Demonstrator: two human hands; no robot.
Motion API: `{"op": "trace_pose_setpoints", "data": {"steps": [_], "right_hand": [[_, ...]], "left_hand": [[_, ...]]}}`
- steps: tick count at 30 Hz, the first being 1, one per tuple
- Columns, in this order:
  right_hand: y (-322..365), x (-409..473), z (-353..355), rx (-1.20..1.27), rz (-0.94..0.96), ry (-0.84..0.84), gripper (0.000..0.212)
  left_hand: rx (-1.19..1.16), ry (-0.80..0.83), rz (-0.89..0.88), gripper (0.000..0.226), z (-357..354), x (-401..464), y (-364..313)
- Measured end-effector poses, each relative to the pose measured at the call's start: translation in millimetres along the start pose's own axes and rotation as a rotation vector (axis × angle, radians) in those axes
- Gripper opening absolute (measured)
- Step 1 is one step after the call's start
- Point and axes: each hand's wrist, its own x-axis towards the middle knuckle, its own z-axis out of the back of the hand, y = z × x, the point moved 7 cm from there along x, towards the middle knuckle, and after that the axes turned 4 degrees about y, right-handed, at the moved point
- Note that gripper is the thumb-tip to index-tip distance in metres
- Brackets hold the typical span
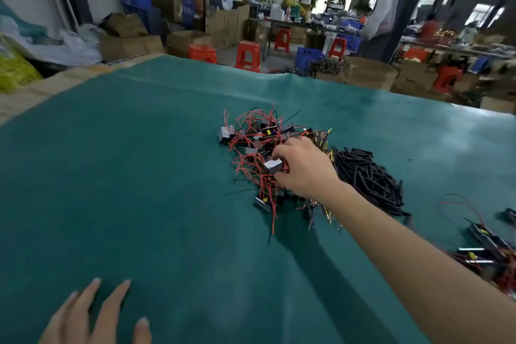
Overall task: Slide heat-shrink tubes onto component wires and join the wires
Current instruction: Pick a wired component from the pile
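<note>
Green mat: the bench is covered by it.
Component pile: red-wired, heaped near mid-bench.
Right hand: a grey component is pinched between curled fingers atop the pile.
Heat-shrink tubes: black, heaped just right of the pile.
Left hand: laid flat at the near edge, fingers spread wide.
Wired components: gathered at the right edge.

- Grey block component: pinched atop the heap, apparently lifted.
- Component heap: tangled red and black leads, mid-cloth.
- Black heat-shrink tubes: loose pile just right of the heap.
</note>
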Motion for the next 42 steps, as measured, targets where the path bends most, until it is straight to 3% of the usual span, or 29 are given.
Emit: {"op": "trace_pose_setpoints", "data": {"steps": [3, 4, 6, 13, 17, 24, 28, 37, 42], "right_hand": [[7.3, 11.5, -13.1, 0.033, -0.011, 0.101, 0.018], [8.8, 11.0, -15.1, 0.068, -0.031, 0.126, 0.015], [8.7, 9.9, -20.1, 0.086, -0.033, 0.127, 0.015], [15.2, 6.6, -29.4, 0.168, -0.014, 0.269, 0.023], [15.1, 9.5, -25.8, 0.194, 0.020, 0.301, 0.014], [19.6, 5.0, -32.0, 0.169, 0.033, 0.360, 0.015], [21.2, 1.6, -32.0, 0.142, 0.026, 0.218, 0.016], [-37.6, 6.2, 24.0, 0.663, -0.294, -0.220, 0.008], [-42.9, 17.2, 67.9, 0.868, -0.282, -0.323, 0.016]], "left_hand": [[-0.181, -0.276, 0.088, 0.067, 15.7, -14.1, -16.2], [-0.244, -0.290, 0.178, 0.066, 18.9, -19.3, -20.2], [-0.310, -0.287, 0.195, 0.069, 24.5, -18.7, -33.0], [-0.238, -0.372, 0.259, 0.072, 31.1, -25.2, -37.4], [-0.246, -0.384, 0.272, 0.071, 36.5, -29.8, -39.6], [-0.171, -0.429, 0.307, 0.074, 41.3, -35.0, -43.1], [-0.197, -0.464, 0.334, 0.074, 46.9, -36.2, -42.8], [-0.248, -0.415, 0.366, 0.079, 45.6, -36.6, -36.1], [-0.202, -0.383, 0.374, 0.072, 34.1, -33.8, -26.9]]}}
